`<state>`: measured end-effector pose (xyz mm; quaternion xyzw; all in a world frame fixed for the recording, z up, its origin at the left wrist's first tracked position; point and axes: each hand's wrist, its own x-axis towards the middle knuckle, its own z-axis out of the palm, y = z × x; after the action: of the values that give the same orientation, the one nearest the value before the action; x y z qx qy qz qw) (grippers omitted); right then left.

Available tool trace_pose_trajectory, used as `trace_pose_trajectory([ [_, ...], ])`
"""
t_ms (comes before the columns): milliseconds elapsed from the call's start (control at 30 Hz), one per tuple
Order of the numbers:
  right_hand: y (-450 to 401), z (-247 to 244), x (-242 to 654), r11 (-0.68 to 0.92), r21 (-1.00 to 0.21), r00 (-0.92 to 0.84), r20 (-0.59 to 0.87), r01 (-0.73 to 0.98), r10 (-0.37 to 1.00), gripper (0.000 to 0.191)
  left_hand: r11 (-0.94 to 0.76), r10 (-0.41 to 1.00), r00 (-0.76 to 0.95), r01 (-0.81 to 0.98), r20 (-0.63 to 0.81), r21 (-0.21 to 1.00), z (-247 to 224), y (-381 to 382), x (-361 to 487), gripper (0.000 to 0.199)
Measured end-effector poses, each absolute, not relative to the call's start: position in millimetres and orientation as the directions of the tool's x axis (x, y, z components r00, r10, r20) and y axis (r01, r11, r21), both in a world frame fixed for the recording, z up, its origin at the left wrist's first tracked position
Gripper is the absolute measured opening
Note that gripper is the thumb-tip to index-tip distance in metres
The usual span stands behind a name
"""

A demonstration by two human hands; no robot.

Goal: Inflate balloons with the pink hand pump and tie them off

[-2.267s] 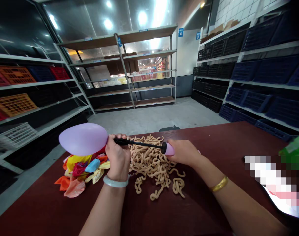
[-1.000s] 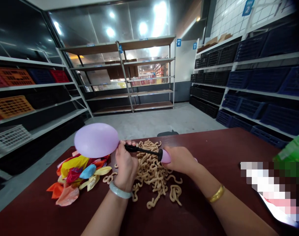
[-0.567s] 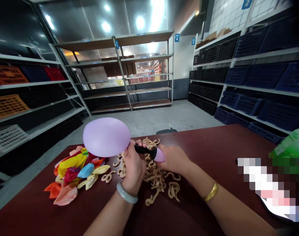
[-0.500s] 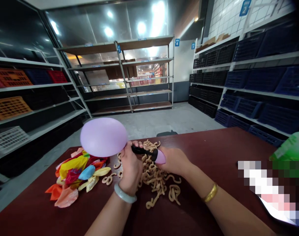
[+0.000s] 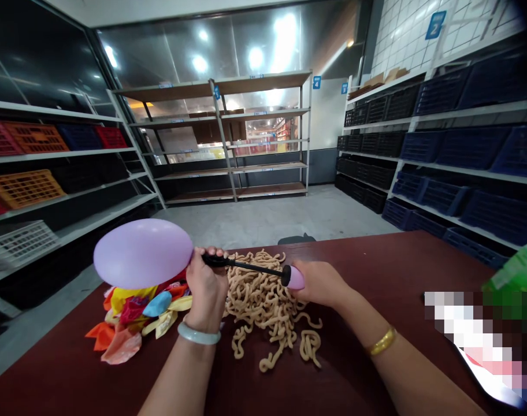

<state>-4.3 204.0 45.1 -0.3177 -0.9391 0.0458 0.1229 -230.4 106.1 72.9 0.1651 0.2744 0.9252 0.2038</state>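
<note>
A purple balloon [image 5: 143, 253], inflated, sticks out to the left of my left hand [image 5: 206, 283]. That hand is closed around the balloon's neck and the black front end of a hand balloon pump [image 5: 255, 267]. My right hand [image 5: 322, 282] grips the pump's purple handle at the other end, and the black rod between them is drawn out. Beneath the pump lies a heap of tan, curly, string-like pieces [image 5: 267, 306]. Limp balloons in several colours [image 5: 133, 309] are piled on the table left of my left hand.
The dark red table [image 5: 367, 370] carries a partly blurred-out bright object [image 5: 484, 358] and a green translucent thing [image 5: 517, 274] at the right. Shelves with crates [image 5: 454, 138] stand right and left, and a metal rack [image 5: 263, 164] stands at the back.
My hands have moved apart, drawing the pump rod further out. The left hand and balloon have shifted left, and the balloon looks longer. The view has tilted slightly.
</note>
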Motion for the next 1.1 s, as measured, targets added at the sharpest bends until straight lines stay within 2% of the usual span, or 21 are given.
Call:
trace_pose_trajectory([
  [367, 184, 50, -15, 0.774, -0.204, -0.763, 0.15, 0.599, 0.629, 0.037, -0.671, 0.614, -0.773, -0.402, 0.162, 0.622, 47, 124, -150, 0.016],
  [567, 179, 53, -17, 0.769, -0.221, -0.752, 0.173, 0.599, 0.636, 0.039, -0.626, 0.634, -0.766, -0.426, 0.107, 0.653, 48, 121, -147, 0.015],
  [667, 176, 55, -18, 0.77, -0.238, -0.745, 0.203, 0.593, 0.636, 0.037, -0.624, 0.639, -0.759, -0.415, 0.125, 0.662, 51, 120, -147, 0.018],
  [900, 173, 53, -23, 0.758, -0.306, -0.727, 0.232, 0.577, 0.647, 0.039, -0.694, 0.588, -0.767, -0.313, 0.258, 0.649, 67, 115, -165, 0.022],
  [1100, 186, 52, -15, 0.777, -0.256, -0.767, 0.16, 0.575, 0.621, 0.038, -0.757, 0.464, -0.846, -0.223, 0.264, 0.614, 83, 98, -227, 0.022],
])
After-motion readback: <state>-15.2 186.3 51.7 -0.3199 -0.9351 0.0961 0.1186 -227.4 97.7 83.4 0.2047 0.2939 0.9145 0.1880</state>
